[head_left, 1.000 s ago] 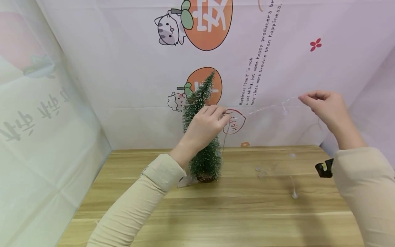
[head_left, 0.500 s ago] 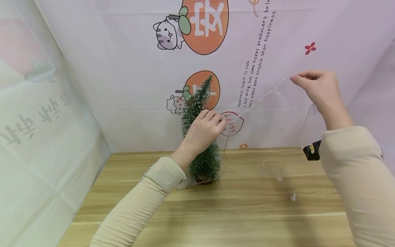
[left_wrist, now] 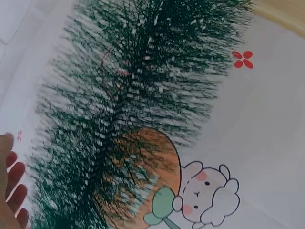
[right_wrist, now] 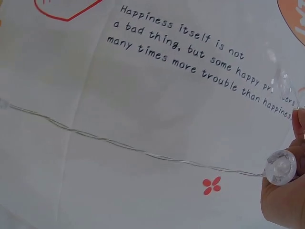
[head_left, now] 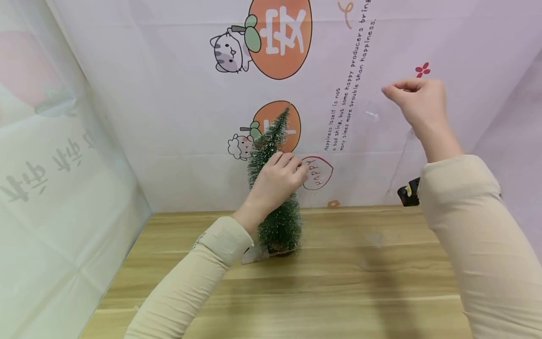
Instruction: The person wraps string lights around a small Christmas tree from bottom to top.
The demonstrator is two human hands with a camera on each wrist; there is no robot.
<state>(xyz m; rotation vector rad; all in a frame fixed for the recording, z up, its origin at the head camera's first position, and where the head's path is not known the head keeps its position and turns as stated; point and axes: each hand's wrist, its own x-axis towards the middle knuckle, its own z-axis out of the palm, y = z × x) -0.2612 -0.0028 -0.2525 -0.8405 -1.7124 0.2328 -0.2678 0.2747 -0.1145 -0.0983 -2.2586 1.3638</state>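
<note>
A small green artificial Christmas tree (head_left: 279, 226) with whitish tips stands upright on the wooden table. My left hand (head_left: 281, 176) is in front of its middle, fingers loosely bent; the left wrist view shows the fingertips (left_wrist: 16, 183) beside the bristles with nothing visible between them. Up to the right, my right hand (head_left: 417, 99) pinches a clear string light between thumb and finger. A small clear piece (head_left: 372, 115) hangs just below that pinch. In the right wrist view, a round clear bulb (right_wrist: 280, 167) lies against the hand, with twisted thin wire (right_wrist: 143, 151) running left from it.
A printed cloth (head_left: 190, 117) hangs behind the table (head_left: 211, 301). Flat clear plastic (head_left: 255, 253) lies by the tree's base. Blurred clear pieces (head_left: 374, 238) show right of the tree. A small black object (head_left: 408, 194) with a yellow mark sits beside the right sleeve.
My right hand has risen and moved left with the string light. The wire stretched between both hands earlier no longer shows there. My left hand has stayed almost in place.
</note>
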